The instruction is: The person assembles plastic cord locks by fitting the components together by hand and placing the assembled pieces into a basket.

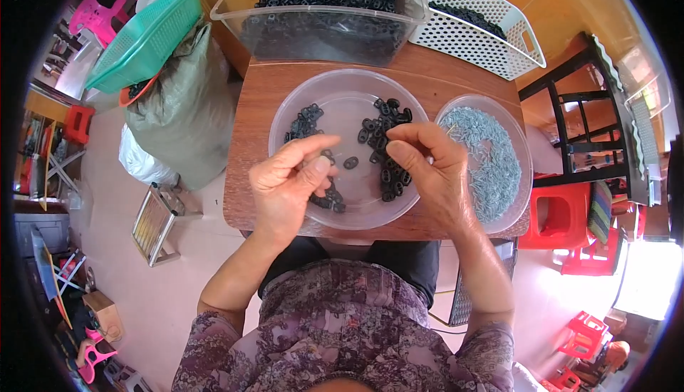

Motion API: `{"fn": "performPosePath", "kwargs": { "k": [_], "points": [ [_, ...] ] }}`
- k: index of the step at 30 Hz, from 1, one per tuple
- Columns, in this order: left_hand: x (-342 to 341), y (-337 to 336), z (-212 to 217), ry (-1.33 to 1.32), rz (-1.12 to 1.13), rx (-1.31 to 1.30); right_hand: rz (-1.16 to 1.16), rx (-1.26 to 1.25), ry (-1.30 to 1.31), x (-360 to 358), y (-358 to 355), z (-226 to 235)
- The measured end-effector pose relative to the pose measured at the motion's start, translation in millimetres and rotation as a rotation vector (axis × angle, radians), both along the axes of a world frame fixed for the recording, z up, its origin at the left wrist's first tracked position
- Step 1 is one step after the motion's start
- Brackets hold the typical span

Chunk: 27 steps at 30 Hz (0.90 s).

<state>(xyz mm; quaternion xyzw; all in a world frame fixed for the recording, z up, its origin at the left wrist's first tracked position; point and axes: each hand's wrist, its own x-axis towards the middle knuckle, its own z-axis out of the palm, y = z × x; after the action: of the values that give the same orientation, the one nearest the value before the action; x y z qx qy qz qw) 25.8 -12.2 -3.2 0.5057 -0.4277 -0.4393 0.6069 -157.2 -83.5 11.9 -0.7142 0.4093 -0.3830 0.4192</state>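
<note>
A round clear plastic tub (335, 100) stands on the table in front of me. Inside it, small black oval parts with holes form a left heap (306, 121) and a right heap (390, 111). One loose black oval part (350, 163) lies between them. Over the left heap, my left hand (285, 182) is half closed, its fingers curled toward the thumb; anything in them is too small to make out. My right hand (438, 164) pinches thumb and index finger together at the right heap, and the fingertips hide what they hold.
To the right, a clear bowl (526, 171) holds many thin bluish pins (491, 171). Behind are a clear bin (320, 29) and a white perforated basket (491, 50), both with black parts. Green baskets (153, 36) rest over a sack (189, 114) left of the wooden table (249, 143).
</note>
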Motion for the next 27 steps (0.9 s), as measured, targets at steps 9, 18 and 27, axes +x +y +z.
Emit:
{"fn": "performPosePath", "kwargs": {
  "k": [9, 18, 27],
  "points": [
    [12, 8, -3, 0.124, 0.031, 0.051, 0.308, -0.714, 0.691, 29, -17, -34],
    [13, 10, -6, 0.125, 0.023, 0.070, 0.364, -0.735, 0.620, 36, -18, -42],
    [-6, 7, -6, 0.105, 0.075, 0.028, 0.165, 0.184, 0.110, 36, 20, -13]
  ]
}}
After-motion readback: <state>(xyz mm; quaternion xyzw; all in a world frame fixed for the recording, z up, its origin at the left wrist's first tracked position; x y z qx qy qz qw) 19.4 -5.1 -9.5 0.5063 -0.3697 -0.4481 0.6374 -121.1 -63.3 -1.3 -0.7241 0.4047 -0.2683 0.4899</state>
